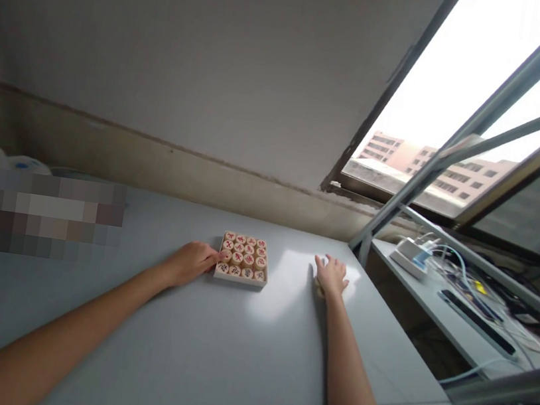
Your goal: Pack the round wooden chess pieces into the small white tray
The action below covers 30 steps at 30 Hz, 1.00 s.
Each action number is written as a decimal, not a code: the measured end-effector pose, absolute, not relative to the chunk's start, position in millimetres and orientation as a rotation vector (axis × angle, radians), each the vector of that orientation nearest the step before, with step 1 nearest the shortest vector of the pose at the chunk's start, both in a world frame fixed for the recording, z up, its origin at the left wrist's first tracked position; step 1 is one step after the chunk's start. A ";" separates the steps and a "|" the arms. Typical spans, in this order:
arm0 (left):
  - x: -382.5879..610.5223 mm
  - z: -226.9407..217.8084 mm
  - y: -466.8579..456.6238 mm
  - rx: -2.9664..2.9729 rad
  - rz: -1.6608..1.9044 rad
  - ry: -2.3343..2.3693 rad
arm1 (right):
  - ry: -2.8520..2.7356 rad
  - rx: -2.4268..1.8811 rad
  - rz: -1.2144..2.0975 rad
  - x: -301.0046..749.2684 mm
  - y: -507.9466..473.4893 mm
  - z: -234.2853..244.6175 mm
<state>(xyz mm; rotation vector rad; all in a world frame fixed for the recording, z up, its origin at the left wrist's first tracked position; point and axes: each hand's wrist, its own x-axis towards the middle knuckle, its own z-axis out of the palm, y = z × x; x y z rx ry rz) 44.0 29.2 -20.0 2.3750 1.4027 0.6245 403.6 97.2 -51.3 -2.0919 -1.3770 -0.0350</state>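
Observation:
A shallow box [239,280] of round wooden Chinese chess pieces [248,260] sits near the middle of the grey table. The pieces stand in rows, marked with red and dark characters. My left hand [195,262] is closed at the box's left edge, with a fingertip over the piece nearest that side. To the right of the box, my right hand [332,275] lies low over the tabletop with its fingers spread. Pale, rounded things [320,289] show partly beneath its palm; they look like more pieces, but the hand hides most of them.
The grey table [208,355] meets a wall [192,71] at the back. A metal frame post [411,182] rises at its right corner. Beyond it, a lower shelf [474,345] holds a power strip [410,256], cables and a dark flat bar [477,323]. The left side is partly pixelated.

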 end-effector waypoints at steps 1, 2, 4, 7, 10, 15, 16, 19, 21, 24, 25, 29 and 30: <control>43.9 -20.3 29.5 2.382 0.626 1.401 | -1.407 -2.063 -0.004 404.4 99.6 -52.8; 43.8 -20.4 29.7 2.387 0.626 1.397 | -1.440 -2.016 -0.004 403.4 102.1 -53.8; 43.5 -20.5 30.0 2.396 0.632 1.385 | -1.481 -1.903 -0.028 395.6 107.0 -54.6; 43.0 -20.8 30.4 2.410 0.640 1.358 | -1.534 -1.779 -0.010 373.6 112.9 -53.1; 42.3 -22.8 31.3 2.414 0.639 1.346 | -1.612 -1.715 0.080 354.8 113.3 -45.6; 40.9 -27.6 34.3 2.427 0.630 1.360 | -1.778 -1.756 0.484 368.3 98.6 -20.3; 40.7 -28.1 34.8 2.426 0.627 1.358 | -1.815 -1.749 0.625 374.8 94.3 -15.3; 40.9 -28.6 35.2 2.408 0.624 1.359 | -1.883 -1.721 0.907 386.4 82.5 -3.8; 42.0 -29.3 34.4 2.388 0.633 1.364 | -1.891 -1.753 0.936 384.1 77.2 0.5; 42.9 -28.6 32.8 2.354 0.649 1.363 | -1.912 -1.758 0.957 373.1 74.2 1.5; 42.0 -25.8 32.4 2.331 0.638 1.362 | -1.920 -1.742 0.951 369.9 74.3 0.7; 26.0 17.9 26.7 2.039 0.543 1.298 | -1.910 -1.700 0.901 366.7 76.1 -4.7; 19.1 37.6 23.3 1.945 0.598 1.211 | -1.907 -1.695 0.905 367.9 76.5 -5.7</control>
